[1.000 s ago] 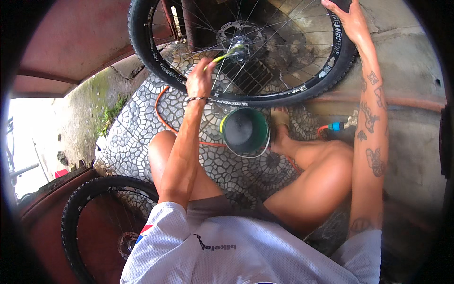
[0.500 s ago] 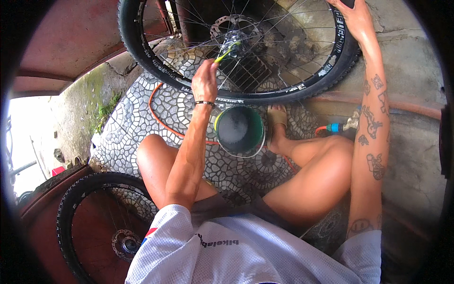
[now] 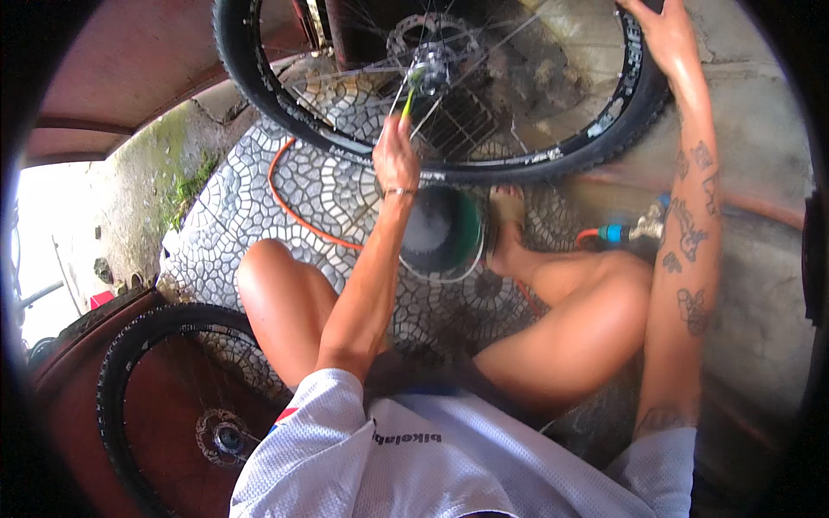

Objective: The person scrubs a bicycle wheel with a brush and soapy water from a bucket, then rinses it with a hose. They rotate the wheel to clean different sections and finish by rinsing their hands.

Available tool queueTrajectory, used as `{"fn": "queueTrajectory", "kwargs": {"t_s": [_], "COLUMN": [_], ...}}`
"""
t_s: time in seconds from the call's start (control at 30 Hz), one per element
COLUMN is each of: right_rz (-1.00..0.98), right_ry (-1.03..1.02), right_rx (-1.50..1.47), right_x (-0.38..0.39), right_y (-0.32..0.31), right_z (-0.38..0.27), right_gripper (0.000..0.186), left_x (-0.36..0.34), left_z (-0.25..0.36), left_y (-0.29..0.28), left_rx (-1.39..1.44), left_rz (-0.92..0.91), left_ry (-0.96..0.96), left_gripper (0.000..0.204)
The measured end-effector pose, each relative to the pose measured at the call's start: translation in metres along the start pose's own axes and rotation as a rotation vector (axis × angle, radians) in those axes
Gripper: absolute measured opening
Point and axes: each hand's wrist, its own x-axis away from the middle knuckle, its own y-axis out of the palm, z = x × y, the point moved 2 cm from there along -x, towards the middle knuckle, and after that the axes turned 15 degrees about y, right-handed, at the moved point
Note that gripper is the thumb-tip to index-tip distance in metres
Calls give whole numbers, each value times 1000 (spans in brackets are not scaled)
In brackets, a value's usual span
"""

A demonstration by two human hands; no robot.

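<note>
My left hand (image 3: 397, 158) is closed around a slim yellow-green brush (image 3: 407, 105), its tip at the hub (image 3: 433, 74) of a bicycle wheel, just below the brake rotor (image 3: 458, 34). At the upper right, my right hand (image 3: 663, 43) grips the wheel's black tyre (image 3: 574, 168) near the top of the frame; its fingertips are partly cut off. A green bucket (image 3: 462, 226) with a white handle stands beneath the wheel, between my legs, partly behind my left forearm. Behind the spokes lies a metal drain grate (image 3: 458, 129).
A second wheel (image 3: 117, 393) lies at lower left by a rusty red panel (image 3: 65, 427). An orange hose (image 3: 298, 224) crosses the pebble-patterned floor (image 3: 216, 250) toward a blue connector and tap fitting (image 3: 643, 226) on the right. A red metal panel (image 3: 112, 60) fills the upper left.
My left hand has shifted right, and the brush now points more upright at the hub. My right hand and the tyre's right side have moved slightly rightward.
</note>
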Motion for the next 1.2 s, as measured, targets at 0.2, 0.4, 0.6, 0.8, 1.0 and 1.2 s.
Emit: {"fn": "queueTrajectory", "kwargs": {"t_s": [0.2,0.4,0.6,0.8,1.0,1.2], "right_rz": [7,4,26,-49,22,56], "right_ry": [35,1,-40,-53,8,-65], "right_rx": [19,15,51,-102,28,-19], "right_x": [-3,-3,-2,-1,-2,0], "right_y": [-3,-2,-3,-1,-3,-3], "right_z": [2,-2,-3,-4,0,1], "right_gripper": [73,69,67,64,71,73], "left_x": [9,14,26,22,30,-9], "left_z": [3,19,29,35,3,-40], "left_y": [7,16,31,30,15,-32], "left_rx": [42,60,132,78,116,-207], "left_rz": [-6,49,-16,46,-20,-121], "left_ry": [-137,-57,-250,-38,-77,263], "left_gripper": [26,27,38,37,33,20]}}
